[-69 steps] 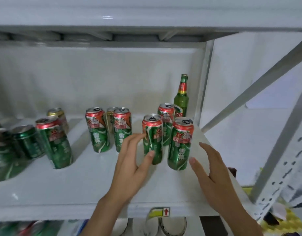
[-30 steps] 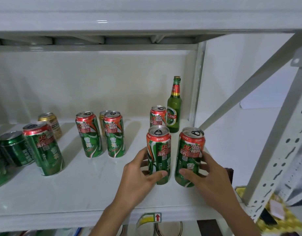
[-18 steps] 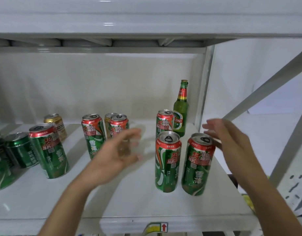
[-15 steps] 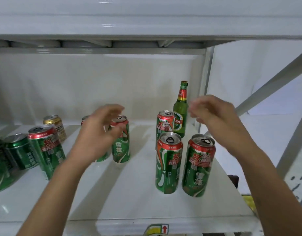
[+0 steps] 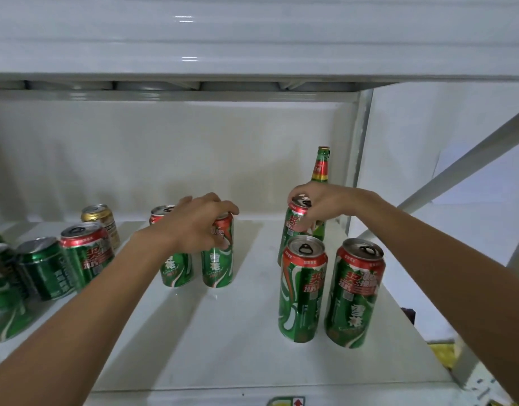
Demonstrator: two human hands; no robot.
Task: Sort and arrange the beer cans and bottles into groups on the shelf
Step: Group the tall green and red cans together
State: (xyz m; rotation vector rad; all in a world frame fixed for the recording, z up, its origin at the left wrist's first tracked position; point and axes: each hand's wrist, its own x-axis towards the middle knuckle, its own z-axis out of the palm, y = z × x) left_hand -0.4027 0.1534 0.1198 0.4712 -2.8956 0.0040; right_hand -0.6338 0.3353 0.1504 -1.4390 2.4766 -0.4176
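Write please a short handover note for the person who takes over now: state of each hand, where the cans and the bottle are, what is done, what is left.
Left hand grips the top of a tall can mid-shelf; a second tall can stands beside it.
Right hand grips the rear can by its top, next to the green bottle at the right rear.
Done: two tall cans stand paired at the front right.
Left: bring the gripped cans to that pair; the cans at far left and the gold can are unsorted.
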